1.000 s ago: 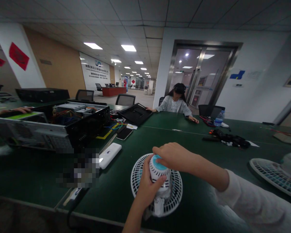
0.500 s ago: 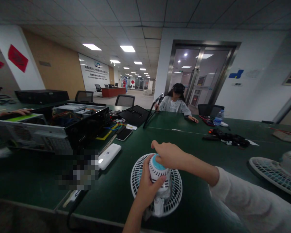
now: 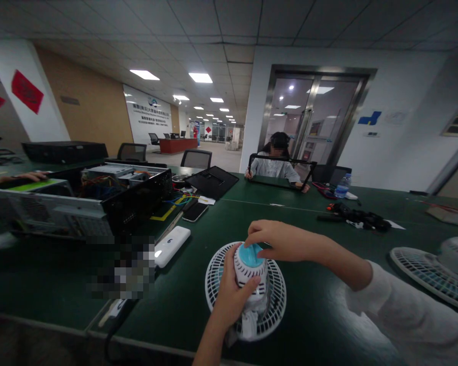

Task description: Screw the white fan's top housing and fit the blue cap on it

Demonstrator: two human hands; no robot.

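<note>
A small white fan lies face down in front of me, its round grille (image 3: pixel 277 305) on the table and its motor housing (image 3: pixel 254 277) pointing up. My left hand (image 3: pixel 231 295) wraps the housing from the left, thumb across its front. On top sits a light-blue knob (image 3: pixel 250 255) with a raised ridge. The bent fingers and thumb of my right hand (image 3: pixel 277 240) are closed about this knob from above and the right. A white plug (image 3: pixel 249 325) with bundled cord hangs at the housing's near side.
An opened computer case (image 3: pixel 137 198) stands left, with a co-worker's hand (image 3: pixel 32 176) on it. A white power bank (image 3: pixel 173 245) and a phone (image 3: pixel 195 212) lie nearer. Another fan (image 3: pixel 431 274) is at right. Across the table, a person holds a black frame (image 3: pixel 280 158).
My right hand has shifted slightly right and its fingers have re-set on the blue knob, showing more of it. My left hand stays put. The person opposite has turned the black frame face-on.
</note>
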